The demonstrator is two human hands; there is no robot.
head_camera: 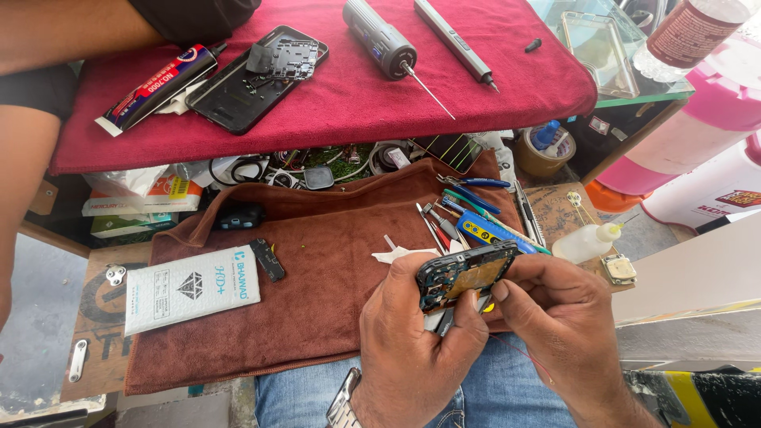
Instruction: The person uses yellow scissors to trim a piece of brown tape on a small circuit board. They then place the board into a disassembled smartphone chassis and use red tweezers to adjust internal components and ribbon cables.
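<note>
Left hand (416, 333) fingers pinch the opened black phone frame with exposed circuit board (464, 273) over the lap, above the brown cloth (317, 317); right hand (559, 317) fingers pinch its right edge. Keep it steady, braced, pressing lightly.

Opened phone frame (464, 273), dark w/ teal edges & orange-gold internals exposed, was tilted, held up above brown cloth, near the lap.

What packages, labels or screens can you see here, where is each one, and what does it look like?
Flat pouch: brown cloth, left; white rectangle, dark diamond emblem.
Glue tube: red cloth, upper left; black with red label.
Boxes: under the red shelf, left; stacked, white, green.
Bottle: top right; clear, dark red label.
</note>
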